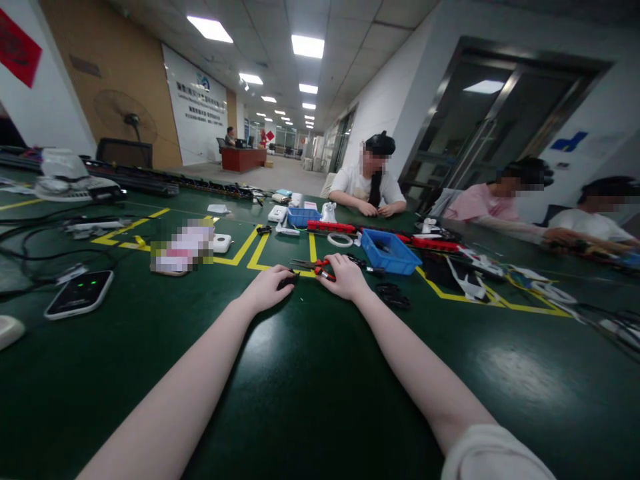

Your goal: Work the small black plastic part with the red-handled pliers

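Observation:
My left hand [269,288] rests low over the green table, fingers closed round a small black part [289,279] whose exact kind is hidden by the fingers. To its right, my right hand [346,276] grips red-and-black needle-nose pliers [324,270]. The slim jaws point left, just above the black part, and look apart from it. Beside my right wrist lies a bundle of black pieces [393,295], too dark to name.
Past my right hand stands a blue bin [387,252]; another blue bin [303,217] is farther back. A white cable coil [341,240] lies between them. On the left are a phone [80,293] and cables. A person [367,183] sits opposite; others sit at right.

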Demonstrator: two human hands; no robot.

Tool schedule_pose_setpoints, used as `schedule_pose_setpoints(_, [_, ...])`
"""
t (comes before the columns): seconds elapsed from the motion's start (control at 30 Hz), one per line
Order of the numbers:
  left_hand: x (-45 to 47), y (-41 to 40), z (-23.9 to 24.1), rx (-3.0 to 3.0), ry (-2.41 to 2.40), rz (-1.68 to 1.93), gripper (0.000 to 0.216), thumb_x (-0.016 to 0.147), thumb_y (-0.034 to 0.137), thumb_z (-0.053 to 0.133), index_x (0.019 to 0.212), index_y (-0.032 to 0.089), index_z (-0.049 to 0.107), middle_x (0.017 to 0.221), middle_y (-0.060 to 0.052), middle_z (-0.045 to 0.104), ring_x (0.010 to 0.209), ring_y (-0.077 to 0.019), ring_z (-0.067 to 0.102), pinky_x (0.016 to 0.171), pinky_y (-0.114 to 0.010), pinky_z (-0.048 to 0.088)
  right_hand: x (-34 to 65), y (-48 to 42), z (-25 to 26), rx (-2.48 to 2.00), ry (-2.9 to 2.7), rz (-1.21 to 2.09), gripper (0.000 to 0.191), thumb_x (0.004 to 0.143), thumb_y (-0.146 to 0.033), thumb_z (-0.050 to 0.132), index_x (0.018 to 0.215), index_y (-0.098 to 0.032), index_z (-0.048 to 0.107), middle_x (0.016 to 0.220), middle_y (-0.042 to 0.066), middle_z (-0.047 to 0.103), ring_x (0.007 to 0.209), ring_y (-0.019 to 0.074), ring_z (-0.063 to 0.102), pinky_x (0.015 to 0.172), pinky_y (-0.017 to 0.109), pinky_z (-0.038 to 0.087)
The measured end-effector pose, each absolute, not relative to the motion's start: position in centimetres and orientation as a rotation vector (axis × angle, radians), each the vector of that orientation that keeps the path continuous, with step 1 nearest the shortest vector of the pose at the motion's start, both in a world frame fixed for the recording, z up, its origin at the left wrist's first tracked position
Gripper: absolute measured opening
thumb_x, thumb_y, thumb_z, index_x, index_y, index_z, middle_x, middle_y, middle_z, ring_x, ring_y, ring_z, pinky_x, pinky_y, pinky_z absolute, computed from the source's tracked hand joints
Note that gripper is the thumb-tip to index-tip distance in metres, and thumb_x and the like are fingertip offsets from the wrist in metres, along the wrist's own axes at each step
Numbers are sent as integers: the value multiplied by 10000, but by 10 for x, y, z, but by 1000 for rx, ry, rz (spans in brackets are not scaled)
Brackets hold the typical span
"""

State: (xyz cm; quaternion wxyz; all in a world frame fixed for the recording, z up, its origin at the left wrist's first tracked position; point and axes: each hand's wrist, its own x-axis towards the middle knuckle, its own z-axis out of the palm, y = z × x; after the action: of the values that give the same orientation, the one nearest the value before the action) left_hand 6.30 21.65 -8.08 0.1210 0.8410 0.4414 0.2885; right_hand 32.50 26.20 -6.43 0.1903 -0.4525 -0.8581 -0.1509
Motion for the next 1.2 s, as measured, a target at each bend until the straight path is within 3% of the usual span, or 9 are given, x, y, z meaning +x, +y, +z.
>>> schedule_pose_setpoints(0.13, [66, 215, -79, 2447, 1337, 825, 373, 910, 389, 574, 1211, 189, 669, 1230, -110, 618, 1110, -259, 624, 1010, -380, 481, 328, 264, -64, -1277, -2370, -457, 441, 899, -466, 512, 1203, -146, 525, 1130, 138, 608, 997, 274, 538, 868, 383, 425])
schedule_pose_setpoints(0.37, [68, 214, -78, 2435, 1463, 791, 404, 866, 509, 627, 1147, 229, 708, 1141, -87, 629, 1055, -268, 622, 963, -401, 471, 328, 260, -61, -1229, -2394, -483, 455, 819, -516, 614, 1129, -186, 568, 1088, 106, 621, 999, 270, 534, 878, 378, 401])
schedule_pose_setpoints(0.57, [69, 215, -77, 2373, 1464, 848, 380, 864, 513, 626, 1114, 245, 725, 1108, -78, 638, 1034, -267, 626, 954, -407, 469, 329, 261, -63, -1223, -2350, -494, 433, 821, -501, 605, 1099, -171, 576, 1042, 113, 633, 947, 269, 562, 842, 385, 399])
schedule_pose_setpoints(0.8, [68, 220, -81, 2189, 1445, 1029, 410, 898, 522, 561, 1112, 216, 730, 1092, -88, 650, 996, -252, 654, 957, -381, 493, 330, 260, -62, -1123, -2374, -506, 417, 794, -557, 630, 1002, -197, 602, 980, 91, 658, 918, 255, 580, 930, 409, 358])
schedule_pose_setpoints(1.2, [67, 222, -84, 2164, 1437, 1063, 437, 899, 533, 546, 1120, 202, 726, 1110, -95, 647, 1012, -256, 654, 979, -391, 492, 331, 259, -63, -1083, -2338, -498, 419, 822, -558, 607, 1006, -183, 605, 969, 89, 666, 925, 245, 584, 992, 427, 330])
